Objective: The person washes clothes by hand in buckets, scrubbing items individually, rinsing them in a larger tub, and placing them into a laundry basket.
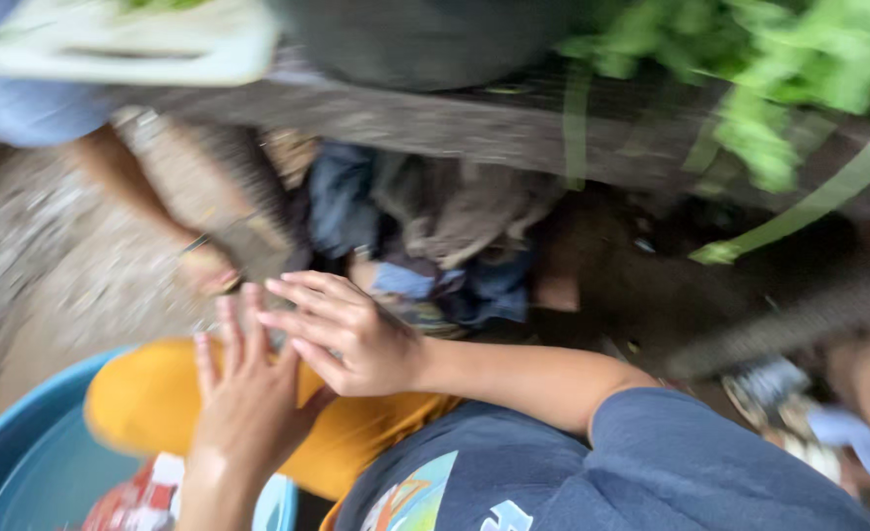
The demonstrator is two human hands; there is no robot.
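Note:
The picture is motion-blurred. My left hand (250,398) rises from the bottom edge with its fingers spread upward. My right hand (348,334) reaches in from the right on a bare forearm below a dark blue sleeve (671,452). Its spread fingers lie across the fingertips of the left hand, and the two touch. Neither hand holds anything. Both hover over my orange-clad knee (150,398) and just above a blue basin (22,423) with water in it at the bottom left.
Another person's bare leg and sandalled foot (207,267) stand on the gravel ground at upper left. A heap of dark clothes (435,226) lies beyond my hands. Green leaves (789,59) hang over a low dark ledge at the top right.

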